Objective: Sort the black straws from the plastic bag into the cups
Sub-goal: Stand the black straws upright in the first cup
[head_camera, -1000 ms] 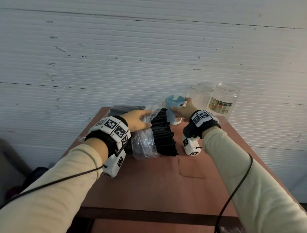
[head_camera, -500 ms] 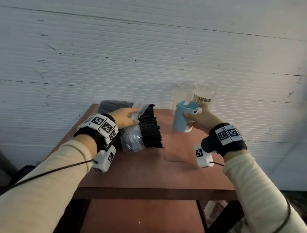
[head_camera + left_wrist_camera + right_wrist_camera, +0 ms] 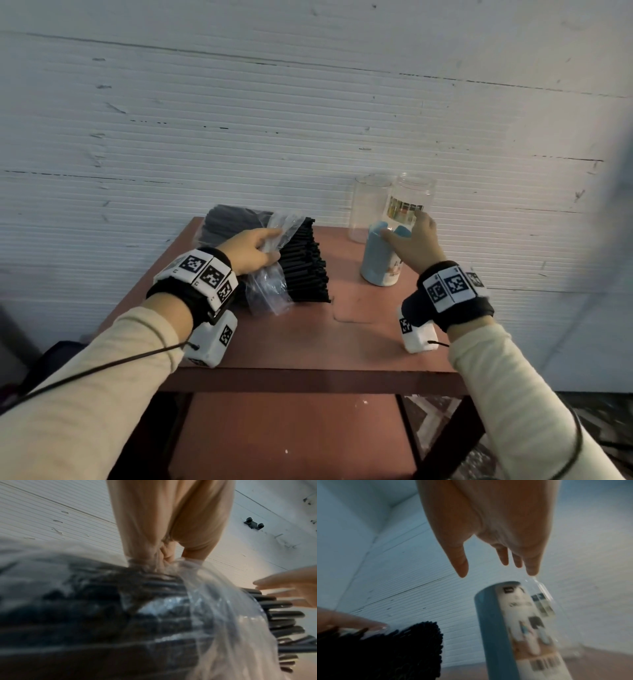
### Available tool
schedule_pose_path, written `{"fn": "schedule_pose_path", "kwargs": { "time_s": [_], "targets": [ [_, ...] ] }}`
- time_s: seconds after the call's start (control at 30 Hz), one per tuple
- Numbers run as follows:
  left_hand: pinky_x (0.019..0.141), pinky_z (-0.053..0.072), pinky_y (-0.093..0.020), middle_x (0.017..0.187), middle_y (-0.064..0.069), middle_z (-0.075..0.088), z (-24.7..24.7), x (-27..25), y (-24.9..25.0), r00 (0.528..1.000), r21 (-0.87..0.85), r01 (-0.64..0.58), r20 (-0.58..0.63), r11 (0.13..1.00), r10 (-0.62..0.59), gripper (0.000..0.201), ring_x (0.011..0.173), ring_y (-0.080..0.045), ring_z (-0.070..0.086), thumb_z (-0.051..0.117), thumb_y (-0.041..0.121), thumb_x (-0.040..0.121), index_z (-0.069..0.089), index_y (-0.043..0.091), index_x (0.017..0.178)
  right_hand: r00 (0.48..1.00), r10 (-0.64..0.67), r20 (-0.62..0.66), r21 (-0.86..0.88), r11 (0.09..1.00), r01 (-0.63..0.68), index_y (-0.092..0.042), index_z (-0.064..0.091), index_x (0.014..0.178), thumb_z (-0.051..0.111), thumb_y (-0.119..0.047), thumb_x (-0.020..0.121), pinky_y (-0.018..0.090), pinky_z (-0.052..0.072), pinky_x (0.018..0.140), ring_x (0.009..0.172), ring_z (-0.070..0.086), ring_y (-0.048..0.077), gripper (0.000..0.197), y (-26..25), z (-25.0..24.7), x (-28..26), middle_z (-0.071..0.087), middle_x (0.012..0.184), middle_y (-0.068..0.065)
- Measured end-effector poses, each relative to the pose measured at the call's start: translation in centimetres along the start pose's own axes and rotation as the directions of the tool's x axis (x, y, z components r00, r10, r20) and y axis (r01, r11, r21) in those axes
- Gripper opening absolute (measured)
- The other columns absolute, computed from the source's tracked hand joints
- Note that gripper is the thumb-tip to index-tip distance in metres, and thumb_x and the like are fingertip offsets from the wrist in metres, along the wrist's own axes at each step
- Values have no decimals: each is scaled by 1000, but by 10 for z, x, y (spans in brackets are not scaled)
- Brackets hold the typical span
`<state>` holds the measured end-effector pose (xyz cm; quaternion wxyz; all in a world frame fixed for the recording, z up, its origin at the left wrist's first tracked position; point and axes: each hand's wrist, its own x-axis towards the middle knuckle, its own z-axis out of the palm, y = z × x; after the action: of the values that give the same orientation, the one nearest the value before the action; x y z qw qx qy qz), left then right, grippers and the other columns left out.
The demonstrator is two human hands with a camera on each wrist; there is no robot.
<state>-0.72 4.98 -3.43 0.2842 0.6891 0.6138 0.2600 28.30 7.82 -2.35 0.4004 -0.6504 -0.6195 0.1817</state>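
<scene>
- Under my left hand [image 3: 251,251] lies the plastic bag [image 3: 270,291]; its fingers [image 3: 145,534] and thumb are bunched on the clear film, pinching a fold at the top.
- Just past those fingertips, the black straws [image 3: 305,270] stick out of the bag's mouth in a stack on the table [image 3: 308,346].
- Right of the straws, my right hand [image 3: 416,245] hovers with fingers [image 3: 503,555] spread and straight, gripping nothing.
- Directly below those fingertips stands the blue cup [image 3: 378,260], upright; I cannot tell whether the thumb touches its rim.
- Beyond my right fingertips stand two clear jars [image 3: 411,198], side by side.
</scene>
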Motion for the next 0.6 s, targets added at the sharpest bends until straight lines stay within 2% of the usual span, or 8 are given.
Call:
{"fn": "schedule_pose_path", "kwargs": {
  "time_s": [0.07, 0.17, 0.27, 0.33, 0.4, 0.47, 0.6],
  "targets": [
    [111, 31, -34, 154, -9, 34, 0, 0, 0, 1000, -10, 13, -20, 1000, -13, 59, 142, -22, 33, 61, 23, 94, 35, 27, 147, 983, -166, -76, -4, 986, 166, -6, 34, 144, 63, -30, 89, 42, 27, 115, 139, 29, 27, 67, -14, 5, -8, 29, 149, 13],
    [112, 33, -36, 153, -10, 36, -1, -1, 3, 999, -25, 30, -42, 999, -31, 59, 140, -22, 35, 61, 23, 93, 36, 29, 146, 956, -293, 36, 46, 956, 291, -14, 51, 132, 58, -27, 93, 37, 37, 107, 127, 43, 20, 42, -39, 18, -21, 46, 137, 6],
    [112, 33, -35, 152, -9, 36, 0, -3, 6, 995, -53, 8, -94, 999, -13, 58, 139, -21, 36, 62, 21, 93, 38, 29, 145, 928, -274, 253, 151, 958, 242, -17, 60, 120, 56, -31, 94, 29, 49, 89, 103, 58, 15, 30, -62, 41, -34, 62, 113, 0],
    [107, 31, -30, 153, -6, 36, 1, -5, 7, 990, -52, -35, -137, 998, 27, 58, 139, -21, 36, 62, 19, 93, 39, 27, 145, 887, -257, 383, 119, 966, 228, -19, 63, 117, 58, -36, 92, 30, 49, 87, 97, 60, 14, 31, -70, 59, -39, 64, 107, -2],
    [104, 30, -26, 154, -5, 35, 1, -8, 8, 986, -55, -70, -157, 996, 60, 59, 140, -22, 35, 62, 17, 93, 39, 26, 146, 833, -288, 472, 28, 949, 313, -21, 64, 120, 60, -39, 91, 29, 46, 90, 100, 58, 13, 34, -73, 75, -44, 63, 110, -4],
    [103, 28, -25, 154, -4, 34, 0, -10, 8, 985, -69, -90, -153, 994, 79, 60, 141, -21, 34, 62, 16, 93, 38, 26, 147, 819, -316, 479, -8, 931, 364, -22, 66, 117, 65, -37, 88, 25, 43, 87, 103, 58, 13, 32, -72, 85, -47, 64, 111, -4],
    [101, 29, -23, 154, -3, 34, -4, -17, 8, 986, -52, -103, -139, 993, 95, 60, 140, -19, 35, 62, 16, 93, 37, 25, 147, 850, -293, 439, 51, 952, 302, -20, 70, 101, 72, -24, 84, 16, 40, 67, 72, 53, 6, 17, -66, 77, -40, 54, 77, -10]
  ]
}}
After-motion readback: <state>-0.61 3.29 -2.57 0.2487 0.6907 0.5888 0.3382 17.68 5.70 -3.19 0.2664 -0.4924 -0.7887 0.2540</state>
